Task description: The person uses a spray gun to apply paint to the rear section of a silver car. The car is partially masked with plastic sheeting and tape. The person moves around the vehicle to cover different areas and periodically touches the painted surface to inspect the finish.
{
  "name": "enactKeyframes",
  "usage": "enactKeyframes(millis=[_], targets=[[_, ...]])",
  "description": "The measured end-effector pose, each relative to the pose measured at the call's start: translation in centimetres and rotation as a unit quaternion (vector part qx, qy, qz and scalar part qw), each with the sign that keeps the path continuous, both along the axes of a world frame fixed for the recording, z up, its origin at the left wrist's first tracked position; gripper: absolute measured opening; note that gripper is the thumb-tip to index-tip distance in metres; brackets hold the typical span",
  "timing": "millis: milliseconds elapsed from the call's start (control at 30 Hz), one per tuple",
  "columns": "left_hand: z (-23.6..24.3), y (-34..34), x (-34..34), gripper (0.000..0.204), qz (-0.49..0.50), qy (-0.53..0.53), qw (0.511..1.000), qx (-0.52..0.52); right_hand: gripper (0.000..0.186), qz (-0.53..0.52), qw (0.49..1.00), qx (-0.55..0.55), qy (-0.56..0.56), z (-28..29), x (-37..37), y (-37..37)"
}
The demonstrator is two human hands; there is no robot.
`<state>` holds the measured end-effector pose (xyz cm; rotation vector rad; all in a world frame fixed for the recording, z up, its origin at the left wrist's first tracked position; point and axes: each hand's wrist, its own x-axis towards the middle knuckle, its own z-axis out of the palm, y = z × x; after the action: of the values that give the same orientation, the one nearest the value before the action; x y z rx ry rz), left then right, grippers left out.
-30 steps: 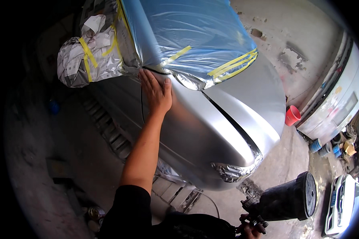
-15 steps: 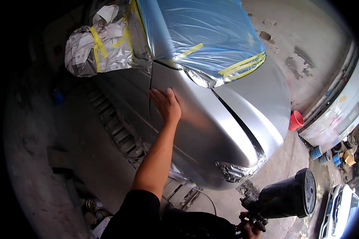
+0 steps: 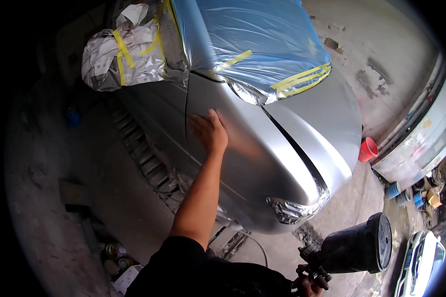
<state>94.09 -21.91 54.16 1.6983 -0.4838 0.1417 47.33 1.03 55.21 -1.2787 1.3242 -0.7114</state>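
My left hand (image 3: 213, 133) lies with its fingers stretched out along the silver front fender (image 3: 243, 143) of a car, close to the gap beside the door. At the lower right my right hand (image 3: 309, 287), partly cut off by the lower edge, grips a spray gun (image 3: 314, 271). The gun's large black cup (image 3: 349, 247) tilts out to the right. Blue plastic film (image 3: 262, 39) covers the windshield area, held by yellow tape. Foil masks the headlight (image 3: 295, 210), and silver sheeting with tape wraps the side mirror (image 3: 126, 59).
A hose (image 3: 264, 250) curves across the floor below the bumper. Several cans (image 3: 115, 251) stand at the lower left. On the right are a red bucket (image 3: 367, 149), a pale leaning panel (image 3: 421, 133), blue cans (image 3: 393, 190) and a white car (image 3: 420, 265).
My left hand has shifted slightly to the right on the fender, its fingers a little blurred. The spray gun in my right hand stays almost where it was.
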Motion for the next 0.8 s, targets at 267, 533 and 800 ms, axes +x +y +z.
enactKeyframes(millis=[267,533,800], targets=[[-1.9,0.5,-8.1,0.086,0.004,-0.083,0.995,0.046,0.042,0.036,0.999,-0.009,0.009,-0.3,-0.7,-0.3],[0.5,0.6,0.0,0.086,-0.029,0.048,0.998,0.029,0.037,0.025,0.999,0.004,0.031,0.8,0.0,0.4],[-0.9,-1.0,-1.9,0.084,0.074,-0.034,0.995,0.058,0.039,-0.001,1.000,-0.004,0.027,0.9,0.5,0.9]])
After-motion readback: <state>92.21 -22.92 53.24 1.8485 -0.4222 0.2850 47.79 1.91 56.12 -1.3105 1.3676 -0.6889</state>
